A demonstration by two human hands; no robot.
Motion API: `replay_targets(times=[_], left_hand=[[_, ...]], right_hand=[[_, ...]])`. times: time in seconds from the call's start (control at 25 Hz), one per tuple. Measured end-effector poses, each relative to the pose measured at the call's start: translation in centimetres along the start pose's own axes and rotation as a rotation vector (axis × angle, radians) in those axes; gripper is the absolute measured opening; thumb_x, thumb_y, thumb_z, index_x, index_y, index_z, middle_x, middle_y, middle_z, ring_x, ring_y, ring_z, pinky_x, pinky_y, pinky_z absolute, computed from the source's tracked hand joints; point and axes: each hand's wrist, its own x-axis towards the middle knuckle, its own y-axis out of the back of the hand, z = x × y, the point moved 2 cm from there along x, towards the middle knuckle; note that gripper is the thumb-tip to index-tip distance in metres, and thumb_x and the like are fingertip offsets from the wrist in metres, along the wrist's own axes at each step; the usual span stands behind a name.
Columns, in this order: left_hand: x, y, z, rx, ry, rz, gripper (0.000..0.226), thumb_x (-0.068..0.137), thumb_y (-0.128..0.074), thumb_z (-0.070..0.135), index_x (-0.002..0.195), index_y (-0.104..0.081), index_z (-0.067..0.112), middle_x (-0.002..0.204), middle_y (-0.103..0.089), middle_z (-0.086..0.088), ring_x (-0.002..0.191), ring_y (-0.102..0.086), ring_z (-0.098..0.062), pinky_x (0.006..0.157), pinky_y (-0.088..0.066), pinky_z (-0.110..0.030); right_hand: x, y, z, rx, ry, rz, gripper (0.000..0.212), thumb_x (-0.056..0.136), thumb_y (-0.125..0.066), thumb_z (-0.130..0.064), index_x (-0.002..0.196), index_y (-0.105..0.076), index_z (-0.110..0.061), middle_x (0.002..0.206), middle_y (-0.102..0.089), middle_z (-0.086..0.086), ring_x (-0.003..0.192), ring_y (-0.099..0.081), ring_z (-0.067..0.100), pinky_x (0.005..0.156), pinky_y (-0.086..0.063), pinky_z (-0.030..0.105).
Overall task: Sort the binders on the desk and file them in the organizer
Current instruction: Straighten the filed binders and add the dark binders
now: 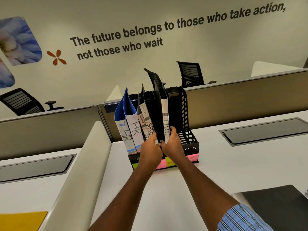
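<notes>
left hand (pixel 150 151) clasps the black FINANCE binder (pixel 165 117) low on its left cover | right hand (pixel 172 144) clasps its spine | binder upright in black organizer (pixel 187 114), right of middle, far on white desk (pixel 233 164) | two HR binders (pixel 135 129) at organizer's left

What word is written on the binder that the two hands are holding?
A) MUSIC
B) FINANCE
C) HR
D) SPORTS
B: the white spine of the binder, gripped by the left hand and the right hand, reads FINANCE in big black letters.
</notes>
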Motion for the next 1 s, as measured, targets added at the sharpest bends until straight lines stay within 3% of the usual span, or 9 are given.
replay_targets(times=[0.12, 0.24, 0.36, 0.4, 0.56, 0.64, 0.72, 0.88, 1.0], left_hand=[[-2.3, -1.2, -1.9, 0.083, 0.117, -0.122, 0.035, 0.095, -0.047, 0.005, 0.129, -0.053, 0.007, 0.122, -0.061, -0.013, 0.106, -0.058, -0.023, 0.08, -0.048, -0.024], [-4.6, -2.2, -3.6, 0.092, 0.205, -0.162, 0.035, 0.096, -0.048, 0.008, 0.131, -0.051, 0.003, 0.129, -0.058, -0.014, 0.118, -0.054, -0.028, 0.089, -0.043, -0.027], [-6.6, -3.3, -4.3, 0.041, 0.238, -0.184, 0.018, 0.094, -0.047, 0.006, 0.081, -0.059, 0.004, 0.077, -0.058, -0.014, 0.082, -0.052, -0.032, 0.063, -0.039, -0.03], [-7.3, -3.7, -4.3, 0.032, 0.253, -0.192, 0.019, 0.094, -0.048, 0.008, 0.077, -0.056, 0.008, 0.075, -0.054, -0.011, 0.078, -0.049, -0.027, 0.062, -0.037, -0.029], [-10.2, -6.3, -4.6, -0.052, 0.361, -0.234, 0.018, 0.094, -0.051, 0.012, 0.082, -0.06, 0.003, 0.102, -0.059, -0.028, 0.098, -0.057, -0.037, 0.077, -0.044, -0.031], [-11.8, -8.0, -4.3, -0.135, 0.407, -0.26, 0.028, 0.093, -0.051, 0.01, 0.065, -0.047, 0.01, 0.079, -0.05, -0.025, 0.078, -0.052, -0.034, 0.07, -0.039, -0.031], [-13.2, -9.7, -3.7, -0.202, 0.455, -0.284, 0.029, 0.092, -0.05, 0.008, 0.064, -0.044, 0.012, 0.07, -0.047, -0.01, 0.076, -0.047, -0.025, 0.07, -0.042, -0.033], [-15.6, -13.3, -2.5, -0.311, 0.538, -0.364, 0.025, 0.091, -0.047, 0.006, 0.068, -0.047, 0.016, 0.079, -0.053, -0.007, 0.081, -0.053, -0.026, 0.075, -0.05, -0.034], [-17.7, -15.9, -1.9, -0.442, 0.592, -0.388, 0.018, 0.09, -0.05, -0.002, 0.075, -0.047, 0.008, 0.081, -0.047, -0.01, 0.064, -0.047, -0.022, 0.059, -0.044, -0.03]], right_hand=[[-0.6, 1.0, -0.9, -0.044, -0.019, -0.01, 0.082, 0.086, -0.067, -0.019, 0.149, -0.015, -0.012, 0.146, -0.037, 0.014, 0.133, -0.041, 0.029, 0.105, -0.039, 0.038], [-2.5, 2.4, -1.1, -0.097, -0.012, -0.012, 0.078, 0.087, -0.066, -0.02, 0.147, -0.018, -0.005, 0.145, -0.036, 0.016, 0.134, -0.038, 0.03, 0.106, -0.036, 0.033], [-5.4, 3.8, -0.2, -0.149, -0.013, -0.013, 0.066, 0.088, -0.065, -0.018, 0.141, -0.029, -0.002, 0.14, -0.042, 0.016, 0.131, -0.04, 0.03, 0.103, -0.037, 0.032], [-6.4, 4.3, 0.4, -0.166, -0.026, -0.023, 0.062, 0.088, -0.065, -0.017, 0.139, -0.033, -0.003, 0.138, -0.044, 0.016, 0.129, -0.042, 0.029, 0.102, -0.039, 0.033], [-11.1, 6.5, 3.2, -0.291, -0.047, -0.085, 0.046, 0.087, -0.066, -0.02, 0.125, -0.046, -0.004, 0.126, -0.053, 0.013, 0.117, -0.049, 0.027, 0.094, -0.044, 0.033], [-14.0, 8.1, 5.1, -0.357, -0.056, -0.094, 0.047, 0.088, -0.065, -0.024, 0.126, -0.046, -0.004, 0.127, -0.052, 0.013, 0.119, -0.048, 0.027, 0.096, -0.041, 0.031], [-16.7, 9.9, 7.2, -0.395, -0.09, -0.09, 0.05, 0.09, -0.063, -0.025, 0.13, -0.044, -0.002, 0.132, -0.049, 0.013, 0.125, -0.044, 0.026, 0.101, -0.036, 0.029], [-21.6, 13.5, 10.8, -0.458, -0.15, -0.072, 0.046, 0.091, -0.062, -0.024, 0.127, -0.047, -0.001, 0.133, -0.048, 0.014, 0.126, -0.043, 0.025, 0.102, -0.034, 0.028], [-24.6, 16.1, 12.9, -0.489, -0.198, -0.023, 0.045, 0.089, -0.064, -0.023, 0.126, -0.049, -0.002, 0.132, -0.05, 0.014, 0.125, -0.046, 0.026, 0.1, -0.039, 0.029]])
